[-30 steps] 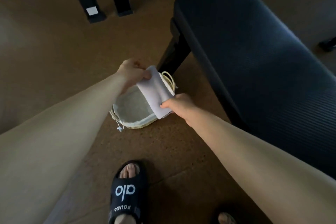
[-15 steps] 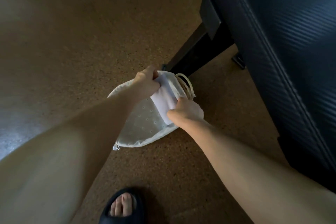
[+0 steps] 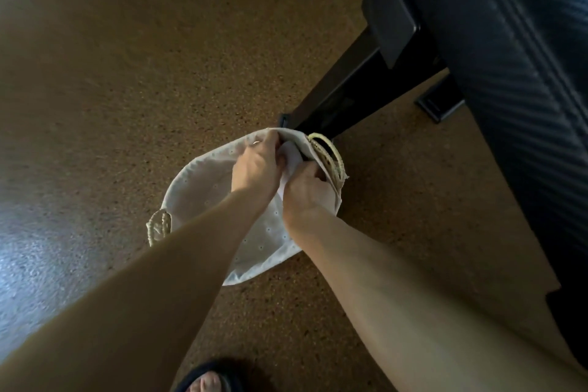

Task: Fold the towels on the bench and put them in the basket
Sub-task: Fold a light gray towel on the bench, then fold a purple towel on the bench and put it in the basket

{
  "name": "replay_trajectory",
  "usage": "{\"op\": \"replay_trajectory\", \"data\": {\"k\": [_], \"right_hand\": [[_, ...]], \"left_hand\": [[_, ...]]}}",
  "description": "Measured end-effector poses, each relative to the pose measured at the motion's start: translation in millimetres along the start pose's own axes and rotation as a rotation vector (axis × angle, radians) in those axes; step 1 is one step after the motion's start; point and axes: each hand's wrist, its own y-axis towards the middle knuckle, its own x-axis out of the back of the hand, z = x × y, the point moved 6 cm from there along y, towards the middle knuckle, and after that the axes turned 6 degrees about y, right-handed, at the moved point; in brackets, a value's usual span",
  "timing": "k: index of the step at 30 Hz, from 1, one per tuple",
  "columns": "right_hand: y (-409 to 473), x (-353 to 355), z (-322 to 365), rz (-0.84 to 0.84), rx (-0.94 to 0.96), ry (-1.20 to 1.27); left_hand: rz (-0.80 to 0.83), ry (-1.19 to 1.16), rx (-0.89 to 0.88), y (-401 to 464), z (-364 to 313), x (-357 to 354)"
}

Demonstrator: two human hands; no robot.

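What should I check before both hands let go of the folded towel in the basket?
1. Folded towel is inside the basket rim: ok.
2. Left hand grips the towel: ok.
3. Right hand grips the towel: ok.
4. Towel rests on the basket floor: cannot tell, hands hide it.
5. Basket stands on the floor beside the bench leg: ok.
6. Fold is holding: cannot tell.
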Motion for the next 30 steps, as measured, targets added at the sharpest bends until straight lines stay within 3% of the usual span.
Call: {"op": "replay_trajectory", "data": {"k": [2,5,10,17,24,30], "right_hand": [[-1.3,-3.3,7.4,-0.099,0.172,-0.249],[-5.6,-18.0,2.8,-0.162,0.257,-0.379],[5.9,-31.3,-6.0,-0.091,0.142,-0.305],[-21.7,1.3,-4.8,0.055,0.15,-0.196],[-125.2,103.7,24.5,-0.03,0.331,-0.176],[-269.0,208.0,-24.2,-0.247,0.327,0.098]], "left_hand": [[0.024,0.053,0.032,-2.4,0.7,-2.7],[0.005,0.166,-0.025,-0.4,1.2,-6.3],[0.017,0.342,-0.032,7.0,-2.0,-6.3],[0.051,0.709,-0.148,-10.3,-30.8,23.9],[-0.029,0.592,-0.312,-76.0,-104.4,132.0],[-0.042,0.487,-0.446,-183.6,-215.6,217.4]]}}
